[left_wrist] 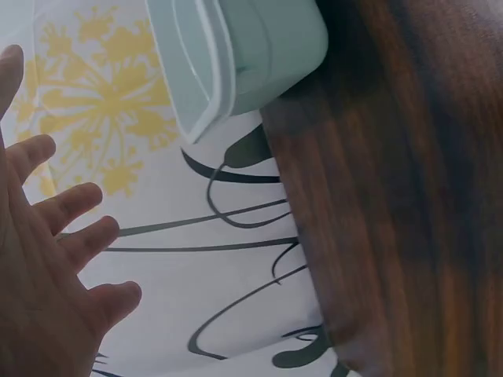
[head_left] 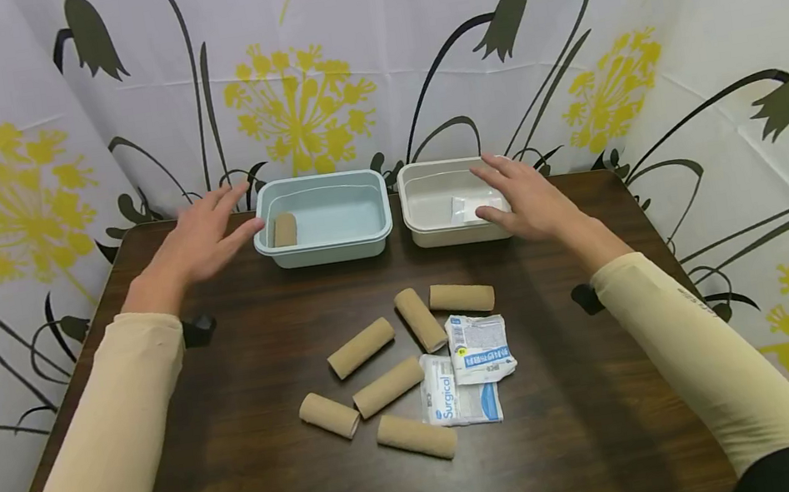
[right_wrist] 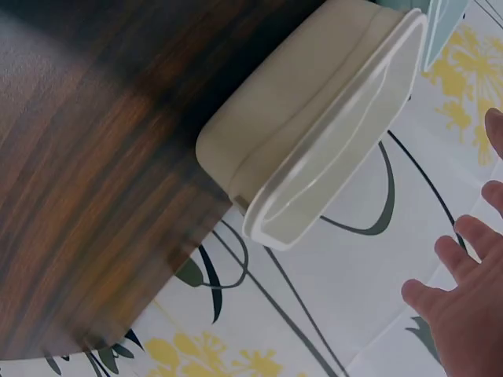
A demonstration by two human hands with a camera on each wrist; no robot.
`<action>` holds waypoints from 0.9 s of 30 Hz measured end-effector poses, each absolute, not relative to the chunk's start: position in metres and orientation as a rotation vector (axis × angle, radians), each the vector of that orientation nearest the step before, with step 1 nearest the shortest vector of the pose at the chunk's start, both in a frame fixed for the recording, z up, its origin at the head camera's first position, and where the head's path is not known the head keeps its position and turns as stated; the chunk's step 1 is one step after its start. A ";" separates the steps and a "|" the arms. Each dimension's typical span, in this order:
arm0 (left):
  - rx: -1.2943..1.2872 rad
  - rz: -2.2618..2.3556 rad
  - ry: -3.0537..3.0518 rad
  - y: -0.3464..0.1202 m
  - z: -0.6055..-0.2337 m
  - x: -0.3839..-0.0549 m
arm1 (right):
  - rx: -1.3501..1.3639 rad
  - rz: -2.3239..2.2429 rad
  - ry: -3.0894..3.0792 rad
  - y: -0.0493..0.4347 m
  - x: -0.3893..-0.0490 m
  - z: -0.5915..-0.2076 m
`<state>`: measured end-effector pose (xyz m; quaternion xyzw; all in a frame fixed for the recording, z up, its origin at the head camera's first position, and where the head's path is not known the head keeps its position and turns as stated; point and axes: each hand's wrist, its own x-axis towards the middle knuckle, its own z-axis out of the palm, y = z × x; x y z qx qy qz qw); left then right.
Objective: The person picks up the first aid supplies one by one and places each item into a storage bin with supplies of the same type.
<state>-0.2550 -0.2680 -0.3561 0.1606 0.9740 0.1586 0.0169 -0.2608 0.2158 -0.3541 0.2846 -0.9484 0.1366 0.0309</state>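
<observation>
My left hand [head_left: 200, 238] hovers at the left end of the blue plastic bin [head_left: 335, 253], fingers spread and holding nothing. One cardboard tube [head_left: 285, 230] lies inside that bin. Over the right side of the cream bin [head_left: 457, 235] is my right hand [head_left: 527, 198], its fingers apart with nothing in them. A white packet [head_left: 468, 209] lies in the cream bin, partly hidden by that hand. In the left wrist view the spread left hand [left_wrist: 55, 259] is apart from the blue bin [left_wrist: 275, 55]; the right wrist view shows the right hand [right_wrist: 471, 298] apart from the cream bin [right_wrist: 291, 102].
Several cardboard tubes [head_left: 387, 386] lie scattered mid-table. Two gauze packets overlap beside them: the upper packet [head_left: 480, 347] and the lower packet marked Surgical [head_left: 462, 404]. The dark wooden table [head_left: 259, 467] ends just behind the bins, against a flower-patterned curtain [head_left: 352, 50].
</observation>
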 end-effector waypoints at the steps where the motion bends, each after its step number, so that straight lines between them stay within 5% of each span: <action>1: 0.492 0.502 3.022 -0.269 -0.358 -0.255 | 0.886 0.421 -2.919 0.215 -0.260 -0.355; 27: 0.191 1.195 2.763 -0.268 -0.431 -0.232 | 1.148 0.490 -3.074 0.198 -0.209 -0.417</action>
